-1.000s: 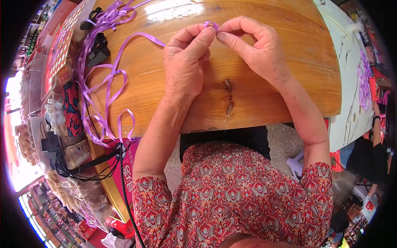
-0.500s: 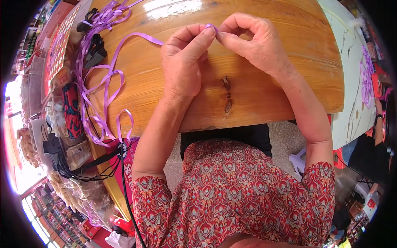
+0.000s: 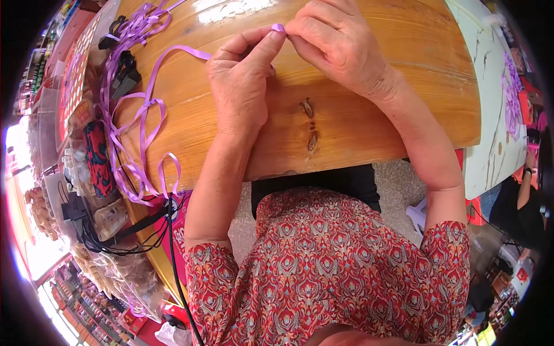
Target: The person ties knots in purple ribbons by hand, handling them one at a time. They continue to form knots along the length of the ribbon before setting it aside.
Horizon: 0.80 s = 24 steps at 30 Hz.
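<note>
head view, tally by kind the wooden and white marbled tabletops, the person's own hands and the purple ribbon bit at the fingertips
Tabletops: 2 (wooden tabletop, white marbled tabletop)
Own hands: 2 (left hand, right hand)
Purple ribbon at the fingertips: 1 bit showing
Total: 5

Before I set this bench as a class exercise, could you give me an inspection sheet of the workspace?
Surface: wooden table, glossy, with dark knots.
Job's things: purple ribbon, a small bend between the hands; loose loops lie at left.
Clutter: black object of unclear kind, red-and-dark patterned item, both at left.
Hands: left hand pinches the ribbon; right hand has its fingertips beside it, grip unclear.
Cables: black cables, bunched at lower left.
Surroundings: white marbled table at right.
</note>
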Tool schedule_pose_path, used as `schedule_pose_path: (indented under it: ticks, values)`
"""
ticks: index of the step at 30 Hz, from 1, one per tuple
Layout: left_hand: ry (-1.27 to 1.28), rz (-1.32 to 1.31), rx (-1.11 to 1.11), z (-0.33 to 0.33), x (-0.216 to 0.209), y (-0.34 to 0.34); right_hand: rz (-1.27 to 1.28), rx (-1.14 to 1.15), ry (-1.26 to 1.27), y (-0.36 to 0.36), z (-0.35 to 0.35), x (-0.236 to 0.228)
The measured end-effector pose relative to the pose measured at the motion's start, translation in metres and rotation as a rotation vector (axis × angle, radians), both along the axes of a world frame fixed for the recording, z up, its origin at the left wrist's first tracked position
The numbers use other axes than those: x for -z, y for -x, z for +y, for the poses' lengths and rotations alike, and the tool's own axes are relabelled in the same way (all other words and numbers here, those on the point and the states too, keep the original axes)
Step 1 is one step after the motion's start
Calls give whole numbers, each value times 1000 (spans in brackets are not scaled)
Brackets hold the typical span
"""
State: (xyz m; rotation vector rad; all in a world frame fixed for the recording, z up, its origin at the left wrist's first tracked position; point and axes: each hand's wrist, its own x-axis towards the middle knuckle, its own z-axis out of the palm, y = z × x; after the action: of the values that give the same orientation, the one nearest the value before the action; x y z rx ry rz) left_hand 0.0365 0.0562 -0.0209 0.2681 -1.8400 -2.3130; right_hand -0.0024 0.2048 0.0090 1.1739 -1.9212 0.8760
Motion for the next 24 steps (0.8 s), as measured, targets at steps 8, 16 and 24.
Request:
schedule_pose_path:
  ticks: [8,16,24]
  values:
    - [-92,-31,79,-10,1,5,81,-27,-64,2,5,0]
    - [-260,-41,263,-11,2,8,44,-156,177,32,3,29]
    - [-126,43,122,-3,0,5,-29,-382,362,19,-2,18]
